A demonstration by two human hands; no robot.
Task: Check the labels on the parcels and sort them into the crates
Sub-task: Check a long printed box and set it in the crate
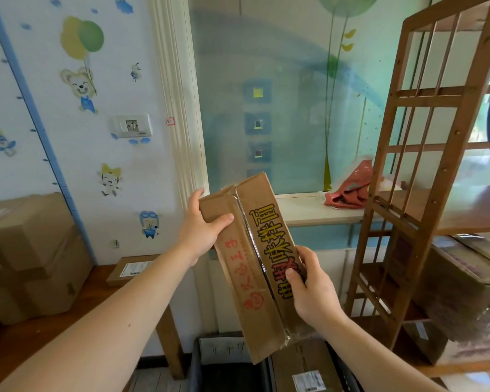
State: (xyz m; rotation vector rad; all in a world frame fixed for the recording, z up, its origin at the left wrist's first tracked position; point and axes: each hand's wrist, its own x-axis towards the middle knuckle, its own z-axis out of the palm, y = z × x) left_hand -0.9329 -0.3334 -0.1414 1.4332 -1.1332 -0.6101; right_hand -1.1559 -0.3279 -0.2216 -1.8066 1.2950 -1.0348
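Room: wall with cartoon stickers and a white socket [130,125] at left; frosted, painted glass panel ahead; pale sill [309,213] under it.
Surface [77,312]: brown wood, left side. Carries stacked cardboard boxes [31,256] and a flat box [130,270] with a white label.

Parcel [255,264]: long, narrow cardboard box with a matte brown face. Glossy clear tape runs down the middle seam, with yellow and red print on one side and red handwriting on the other. It is held in the air, tilted, between surface and shelf rack, with its lower end over a dark crate [194,372].
Left hand [201,230]: fingers wrapped round the upper end, thumb flat on the top face.
Right hand [311,290]: fingers curled on the lower right edge, thumb on the print.

Around:
- Wooden slatted shelf rack [408,193] at right, holding a film-wrapped carton [470,267].
- Crumpled red cloth [348,188] on the sill, partly behind the rack.
- Labelled box [306,377] just right of the crate.
- The parcel hides part of the crate's far wall.
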